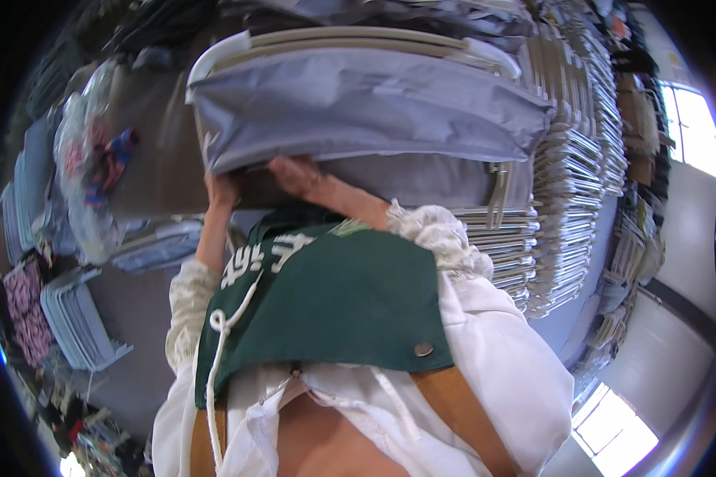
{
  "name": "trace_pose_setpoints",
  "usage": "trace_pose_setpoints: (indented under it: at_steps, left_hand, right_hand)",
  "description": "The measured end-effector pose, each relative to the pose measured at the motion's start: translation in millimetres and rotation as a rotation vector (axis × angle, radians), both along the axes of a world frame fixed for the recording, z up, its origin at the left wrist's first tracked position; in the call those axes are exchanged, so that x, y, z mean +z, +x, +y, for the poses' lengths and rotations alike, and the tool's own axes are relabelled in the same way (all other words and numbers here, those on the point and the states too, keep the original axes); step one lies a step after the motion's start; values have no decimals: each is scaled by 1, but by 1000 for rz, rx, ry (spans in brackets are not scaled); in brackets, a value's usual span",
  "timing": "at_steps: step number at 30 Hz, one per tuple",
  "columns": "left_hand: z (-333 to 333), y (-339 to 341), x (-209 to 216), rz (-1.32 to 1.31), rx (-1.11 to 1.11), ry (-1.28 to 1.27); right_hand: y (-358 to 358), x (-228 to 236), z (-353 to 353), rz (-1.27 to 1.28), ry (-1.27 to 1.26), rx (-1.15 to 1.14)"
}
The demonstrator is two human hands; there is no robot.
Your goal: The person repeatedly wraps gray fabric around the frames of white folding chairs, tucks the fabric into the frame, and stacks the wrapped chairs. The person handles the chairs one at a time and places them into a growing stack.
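In front of me lies a pale tubular metal frame (374, 33) with white rounded corners. Grey fabric (366, 107) is stretched across it, with creases gathered toward its left end. My left hand (221, 189) is at the near left corner of the fabric, closed on its edge, with its fingers partly hidden. My right hand (301, 178) reaches in across my front to the near edge, a little right of the left hand. Its fingers are bent and closed at the fabric's hem, their tips partly hidden beneath it.
Tall stacks of pale tubular frames (569, 199) stand close on the right. A grey-brown work surface (151, 103) spreads under the piece. At its left lies a clear plastic bag (79, 175) beside a red and blue bundle (119, 155). Light-blue frames (79, 318) lean at the lower left.
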State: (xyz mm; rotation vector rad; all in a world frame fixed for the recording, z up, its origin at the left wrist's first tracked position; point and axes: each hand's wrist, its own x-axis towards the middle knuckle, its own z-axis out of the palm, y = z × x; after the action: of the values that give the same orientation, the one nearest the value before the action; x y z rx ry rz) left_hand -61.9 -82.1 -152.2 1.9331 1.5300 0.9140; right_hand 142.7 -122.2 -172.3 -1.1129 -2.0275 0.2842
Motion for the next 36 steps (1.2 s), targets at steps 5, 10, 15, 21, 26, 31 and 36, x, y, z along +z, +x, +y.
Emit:
trace_pose_setpoints:
  at_steps: [5, 10, 15, 21, 26, 31, 36]
  left_hand:
    - [-20, -11, -30, -107, 291, 23]
    - [-34, -75, 15, -371, 452, -422]
    - [-27, 26, 158, 180, 399, 449]
    - [-39, 123, 91, 735, -63, -122]
    - [-50, 130, 35, 595, 24, -30]
    - [-46, 178, 69, 146, 191, -13]
    - [-7, 290, 140, -1298, 212, -301]
  right_hand:
    - [98, 203, 20, -176, 238, 389]
    - [283, 210, 76, -1137, -465, -238]
    - [283, 120, -62, -781, -185, 158]
    - [301, 167, 142, -335, 9, -136]
    - [356, 58, 273, -999, -792, 14]
    - [404, 77, 281, -523, -1111, 516]
    - [359, 200, 243, -690, -1038, 404]
